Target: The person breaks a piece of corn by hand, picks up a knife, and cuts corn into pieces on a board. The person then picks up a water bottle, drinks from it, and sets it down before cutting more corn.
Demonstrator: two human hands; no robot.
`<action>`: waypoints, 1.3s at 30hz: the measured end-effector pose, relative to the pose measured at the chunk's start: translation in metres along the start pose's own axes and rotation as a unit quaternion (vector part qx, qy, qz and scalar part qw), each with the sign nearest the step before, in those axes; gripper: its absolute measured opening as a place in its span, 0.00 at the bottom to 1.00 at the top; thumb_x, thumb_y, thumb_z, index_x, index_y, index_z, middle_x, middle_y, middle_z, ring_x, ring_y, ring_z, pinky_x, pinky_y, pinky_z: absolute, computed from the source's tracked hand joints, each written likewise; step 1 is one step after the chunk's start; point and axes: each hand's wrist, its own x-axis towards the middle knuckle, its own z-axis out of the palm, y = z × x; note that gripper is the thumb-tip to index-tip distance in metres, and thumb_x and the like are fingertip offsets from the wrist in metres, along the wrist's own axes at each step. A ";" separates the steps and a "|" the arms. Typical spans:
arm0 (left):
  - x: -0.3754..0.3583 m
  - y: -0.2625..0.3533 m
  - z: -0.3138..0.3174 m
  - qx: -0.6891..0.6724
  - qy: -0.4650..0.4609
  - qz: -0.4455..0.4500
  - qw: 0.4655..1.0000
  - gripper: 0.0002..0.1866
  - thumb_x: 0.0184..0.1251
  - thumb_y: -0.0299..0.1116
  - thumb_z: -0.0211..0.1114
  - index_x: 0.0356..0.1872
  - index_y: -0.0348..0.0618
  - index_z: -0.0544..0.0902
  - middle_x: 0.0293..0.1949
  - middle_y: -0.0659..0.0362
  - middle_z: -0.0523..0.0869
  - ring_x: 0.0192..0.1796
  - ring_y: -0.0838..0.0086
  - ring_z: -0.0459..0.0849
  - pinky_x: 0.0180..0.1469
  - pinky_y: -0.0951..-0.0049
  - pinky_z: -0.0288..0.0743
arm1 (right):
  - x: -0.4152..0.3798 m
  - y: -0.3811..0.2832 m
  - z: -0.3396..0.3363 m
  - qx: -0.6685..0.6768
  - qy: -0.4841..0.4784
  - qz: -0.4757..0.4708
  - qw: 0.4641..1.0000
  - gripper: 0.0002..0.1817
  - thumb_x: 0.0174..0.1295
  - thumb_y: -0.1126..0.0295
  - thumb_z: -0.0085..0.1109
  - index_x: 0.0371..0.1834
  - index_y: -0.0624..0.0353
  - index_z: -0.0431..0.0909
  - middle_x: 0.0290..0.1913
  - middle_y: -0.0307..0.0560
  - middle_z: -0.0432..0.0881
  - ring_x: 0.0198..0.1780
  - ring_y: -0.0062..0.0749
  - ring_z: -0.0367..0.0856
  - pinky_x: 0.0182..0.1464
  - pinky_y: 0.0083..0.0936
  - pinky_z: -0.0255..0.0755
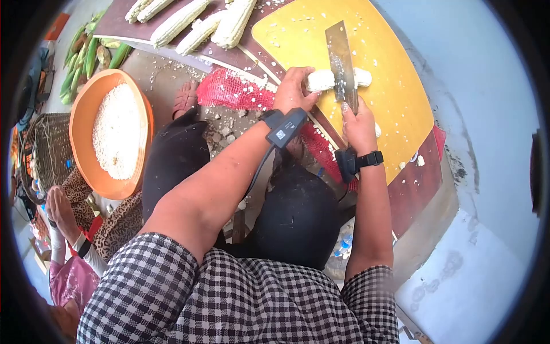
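Note:
On the yellow board (pixel 395 114) lies a white corn cob (pixel 321 81), with the broad blade of a cleaver (pixel 341 60) across it. The cob shows on both sides of the blade. My left hand (pixel 295 90) holds the cob's left end between thumb and fingers. My right hand (pixel 360 126) is closed round the cleaver's handle, just below the cob. White bits of corn are scattered over the board and stick to the blade. Another small white piece (pixel 377 130) lies beside my right wrist, partly hidden.
Several peeled cobs (pixel 235 23) lie on the dark red table (pixel 421 189) at the upper left. An orange basin (pixel 80 137) of white kernels stands left, near a wicker basket (pixel 50 149) and green husks (pixel 91 54). Red netting (pixel 232 90) hangs by the table edge. Another person (pixel 74 281) is at lower left.

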 end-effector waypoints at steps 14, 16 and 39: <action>-0.003 -0.004 0.003 -0.041 0.039 -0.041 0.998 0.24 0.53 0.28 0.72 0.53 0.39 0.79 0.47 0.49 0.78 0.43 0.63 0.83 0.48 0.69 0.79 | -0.059 -0.086 -0.016 0.022 0.075 -0.080 0.994 0.17 0.67 0.70 0.55 0.56 0.68 0.72 0.27 0.55 0.81 0.27 0.43 0.80 0.33 0.35 0.73; -0.003 -0.006 0.003 -0.028 0.047 -0.038 0.998 0.23 0.53 0.28 0.72 0.52 0.39 0.80 0.47 0.50 0.79 0.43 0.63 0.83 0.48 0.69 0.79 | -0.068 -0.108 -0.017 0.043 0.094 -0.088 0.991 0.17 0.67 0.70 0.55 0.55 0.68 0.72 0.27 0.55 0.81 0.26 0.45 0.80 0.32 0.36 0.73; 0.001 0.001 0.000 -0.026 0.061 -0.059 0.996 0.36 0.55 0.26 0.72 0.67 0.38 0.66 0.53 0.46 0.70 0.35 0.69 0.84 0.42 0.71 0.81 | 0.015 -0.031 0.018 -0.127 -0.018 -0.079 0.989 0.19 0.65 0.70 0.55 0.57 0.68 0.72 0.42 0.71 0.82 0.48 0.62 0.81 0.51 0.44 0.74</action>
